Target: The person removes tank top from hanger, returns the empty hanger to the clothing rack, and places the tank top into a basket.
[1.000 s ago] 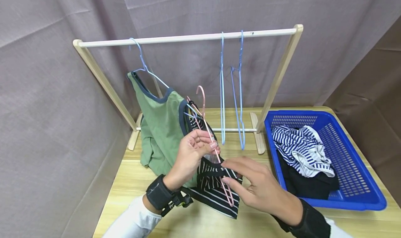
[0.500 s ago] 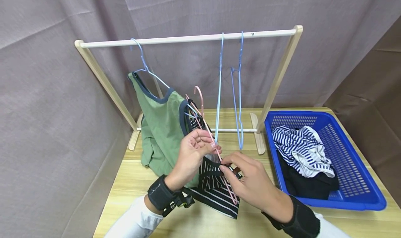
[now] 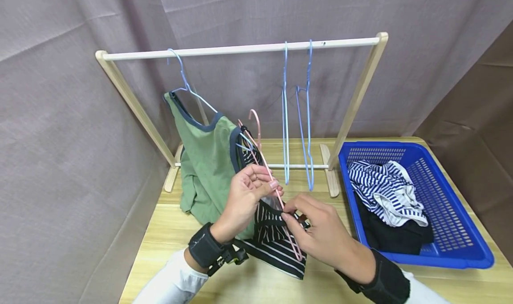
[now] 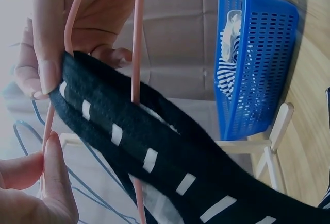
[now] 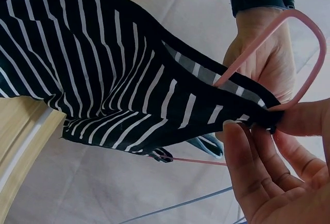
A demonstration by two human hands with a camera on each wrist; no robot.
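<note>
We see a pale yellow wooden table (image 3: 164, 228) with streaky lines in its top. Behind it, a grey-purple cloth (image 3: 232, 10) hangs like a wall, and cloth of that colour covers the left side too. It has soft folds and thin creases, and some folds look darker. On our right, the cloth wall (image 3: 469, 112) looks browner. A wooden clothes rack (image 3: 224, 50) with a white top bar stands on the table.
</note>
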